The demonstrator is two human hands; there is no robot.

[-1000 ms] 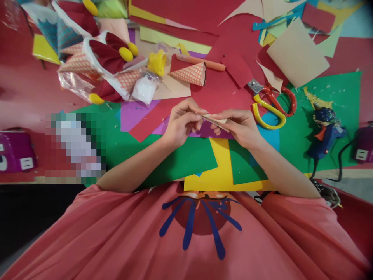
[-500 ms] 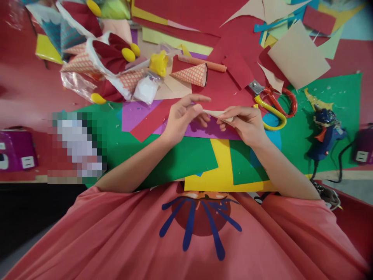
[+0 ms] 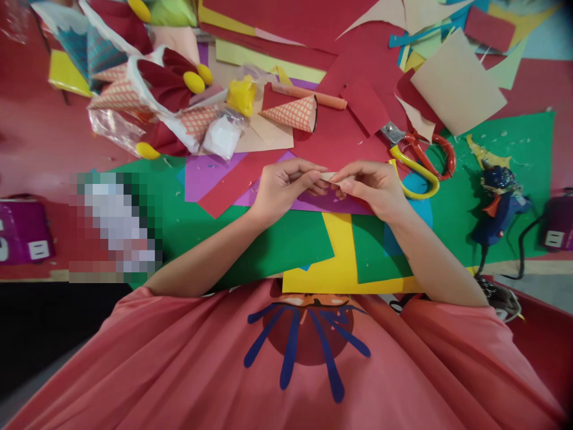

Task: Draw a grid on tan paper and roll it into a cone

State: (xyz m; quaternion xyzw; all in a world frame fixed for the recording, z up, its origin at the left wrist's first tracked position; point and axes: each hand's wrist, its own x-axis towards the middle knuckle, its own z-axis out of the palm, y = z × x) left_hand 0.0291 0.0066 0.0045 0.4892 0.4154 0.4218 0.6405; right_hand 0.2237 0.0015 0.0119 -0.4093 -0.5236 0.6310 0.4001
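A small beige strip of paper or foam sheet (image 3: 329, 177) is pinched between my two hands, above a purple sheet (image 3: 215, 173). My left hand (image 3: 289, 185) is closed on its left end, thumb against the fingers. Closed on the other end is my right hand (image 3: 371, 186), with thumb and index finger pressed together. My fingers cover much of the strip. Just beyond my hands lies a checkered paper cone (image 3: 293, 113). Scissors (image 3: 418, 155) with one red and one yellow handle loop rest to the right of my right hand.
A blue glue gun (image 3: 495, 215) with a cable lies on the green sheet (image 3: 461, 239) at right. Several cone pieces with yellow ovals (image 3: 194, 82) crowd the upper left. A beige square (image 3: 459, 83) and paper scraps cover the upper right. A yellow sheet (image 3: 340, 239) lies near my body.
My left fingers, spread half a second ago, have closed in on the strip's left end. My two hands are slightly nearer each other, and less of the strip shows.
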